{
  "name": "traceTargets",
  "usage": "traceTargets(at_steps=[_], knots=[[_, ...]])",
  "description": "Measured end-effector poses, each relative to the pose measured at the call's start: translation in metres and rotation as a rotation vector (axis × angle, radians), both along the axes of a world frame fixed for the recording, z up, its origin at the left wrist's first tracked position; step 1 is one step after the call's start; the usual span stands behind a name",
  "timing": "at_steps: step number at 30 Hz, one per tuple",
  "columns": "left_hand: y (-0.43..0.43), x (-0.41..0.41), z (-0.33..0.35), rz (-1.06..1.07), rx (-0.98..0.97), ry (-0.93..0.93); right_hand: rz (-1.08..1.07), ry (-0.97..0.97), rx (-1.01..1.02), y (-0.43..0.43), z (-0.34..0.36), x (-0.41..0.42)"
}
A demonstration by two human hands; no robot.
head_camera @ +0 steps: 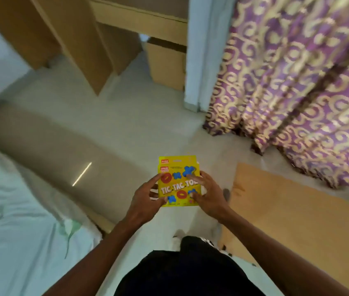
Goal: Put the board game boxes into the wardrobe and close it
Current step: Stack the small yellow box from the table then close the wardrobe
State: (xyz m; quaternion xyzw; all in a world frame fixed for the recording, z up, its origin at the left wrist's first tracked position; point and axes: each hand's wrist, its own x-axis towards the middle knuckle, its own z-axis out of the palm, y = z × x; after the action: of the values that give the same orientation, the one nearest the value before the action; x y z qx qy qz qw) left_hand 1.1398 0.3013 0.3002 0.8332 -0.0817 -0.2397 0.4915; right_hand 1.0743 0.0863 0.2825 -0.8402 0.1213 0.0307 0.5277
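Wooden wardrobe [71, 45] at 11 o'clock, door panels open, well apart from boxes. Purple patterned curtain [297, 82] at 2 o'clock, bed [15, 210] at 8 o'clock. Yellow Tic Tac Toe boxes [178, 180], seemingly two stacked, at centre over floor. Left hand [145, 201] grasps left edge, right hand [208, 195] grasps right edge. Advice: keep stack squared, thumbs on top, carry level toward 11 o'clock, slide flat onto shelf before shutting doors.

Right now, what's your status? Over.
Left hand and right hand both gripping yellow Tic Tac Toe boxes. Wardrobe ahead, door open. Floor path clear.
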Motion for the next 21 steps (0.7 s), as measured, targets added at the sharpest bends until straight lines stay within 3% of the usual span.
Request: traceTargets(at_steps=[8,21], knots=[[0.103,0.088,-0.001,0.372,-0.026,-0.041,0.342,-0.107,-0.03,0.096,0.007,0.163],[0.22,0.343,-0.012,0.702,-0.06,-0.099,0.659,-0.073,-0.016,0.226,0.011,0.491]])
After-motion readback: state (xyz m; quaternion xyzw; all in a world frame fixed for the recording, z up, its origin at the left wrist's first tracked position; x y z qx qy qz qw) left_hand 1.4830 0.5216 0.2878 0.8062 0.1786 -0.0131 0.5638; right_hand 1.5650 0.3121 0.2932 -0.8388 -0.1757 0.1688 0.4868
